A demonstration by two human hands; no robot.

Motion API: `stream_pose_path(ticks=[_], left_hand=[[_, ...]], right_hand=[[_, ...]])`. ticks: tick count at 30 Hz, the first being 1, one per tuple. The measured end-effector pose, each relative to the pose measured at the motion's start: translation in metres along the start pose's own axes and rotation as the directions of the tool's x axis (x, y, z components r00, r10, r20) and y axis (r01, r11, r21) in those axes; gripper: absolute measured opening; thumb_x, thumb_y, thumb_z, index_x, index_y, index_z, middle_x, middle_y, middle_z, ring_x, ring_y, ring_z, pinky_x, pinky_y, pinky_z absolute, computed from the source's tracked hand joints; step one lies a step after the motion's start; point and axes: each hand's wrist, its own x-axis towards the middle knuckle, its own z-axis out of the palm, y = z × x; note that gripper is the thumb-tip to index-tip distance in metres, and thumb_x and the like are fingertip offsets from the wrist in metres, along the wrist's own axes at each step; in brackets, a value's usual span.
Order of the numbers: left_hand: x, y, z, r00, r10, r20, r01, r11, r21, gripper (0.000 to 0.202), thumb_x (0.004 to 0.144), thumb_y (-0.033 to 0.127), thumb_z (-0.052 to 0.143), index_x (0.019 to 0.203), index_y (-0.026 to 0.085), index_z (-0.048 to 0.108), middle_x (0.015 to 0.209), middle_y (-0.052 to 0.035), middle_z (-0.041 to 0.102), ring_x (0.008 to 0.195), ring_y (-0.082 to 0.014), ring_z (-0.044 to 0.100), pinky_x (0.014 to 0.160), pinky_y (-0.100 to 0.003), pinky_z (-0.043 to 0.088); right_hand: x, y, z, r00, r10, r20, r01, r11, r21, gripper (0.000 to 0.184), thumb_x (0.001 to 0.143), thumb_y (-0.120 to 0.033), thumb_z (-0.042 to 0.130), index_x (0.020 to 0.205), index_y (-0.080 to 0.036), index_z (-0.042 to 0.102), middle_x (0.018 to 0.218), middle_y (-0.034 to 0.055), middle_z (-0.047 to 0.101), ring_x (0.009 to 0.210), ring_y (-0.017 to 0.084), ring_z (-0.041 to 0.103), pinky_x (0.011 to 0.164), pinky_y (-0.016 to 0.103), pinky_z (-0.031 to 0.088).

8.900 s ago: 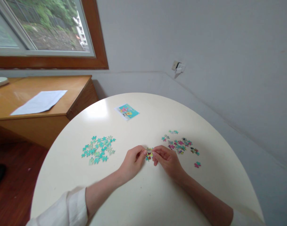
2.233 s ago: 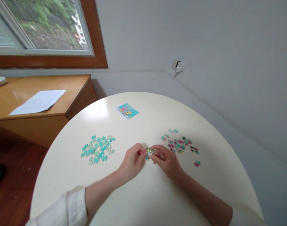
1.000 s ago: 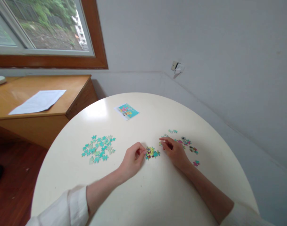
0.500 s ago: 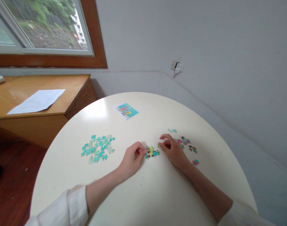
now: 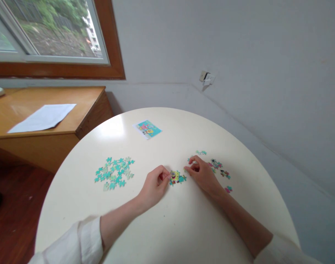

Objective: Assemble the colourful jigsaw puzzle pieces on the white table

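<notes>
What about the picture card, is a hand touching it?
No, the picture card lies apart from the left hand and the right hand.

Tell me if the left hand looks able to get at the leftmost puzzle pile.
Probably yes: nothing visible stands between the left hand and the leftmost puzzle pile, just tabletop.

Tabletop [image 5: 156, 234]: cream-white, curved edge; patch of glare [image 5: 110, 126] near its far left edge. Wall [image 5: 252, 47]: pale grey; socket [image 5: 202, 76] with white plug [image 5: 209, 79], beyond the far edge. Window [image 5: 66, 46]: brown frame [image 5: 59, 70], greenery [image 5: 53, 16] outside, daylight. Desk [image 5: 83, 96]: brown wood, beyond the far left edge, bearing white paper [image 5: 43, 118]. Floor [image 5: 18, 209]: dark reddish, left of the tabletop.
</notes>
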Motion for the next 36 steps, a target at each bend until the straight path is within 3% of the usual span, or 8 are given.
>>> stream_pose_path(ticks=[27, 36], left_hand=[[0.000, -0.001, 0.001, 1.000, -0.015, -0.007, 0.015, 1.000, -0.027, 0.023, 0.077, 0.035, 0.055, 0.066, 0.016, 0.049, 0.056, 0.0031, 0.045, 0.054, -0.0092, 0.039, 0.052, -0.021, 0.032], [0.001, 0.000, 0.001, 1.000, -0.030, 0.000, 0.030, 0.999, -0.043, 0.027, 0.077, 0.040, 0.056, 0.066, 0.016, 0.050, 0.056, 0.0029, 0.045, 0.055, -0.0093, 0.040, 0.053, -0.021, 0.032]], right_hand=[[0.005, 0.000, -0.001, 0.999, -0.020, -0.029, 0.014, 0.981, -0.195, 0.015, 0.066, -0.028, 0.059, 0.059, -0.020, 0.048, 0.055, -0.0017, 0.058, 0.052, 0.013, 0.052, 0.054, 0.025, 0.038], [0.005, 0.007, 0.000, 0.996, -0.085, -0.037, 0.071, 0.954, -0.291, 0.016, 0.069, -0.028, 0.058, 0.060, -0.021, 0.047, 0.056, -0.0013, 0.057, 0.055, 0.014, 0.051, 0.056, 0.025, 0.037]])
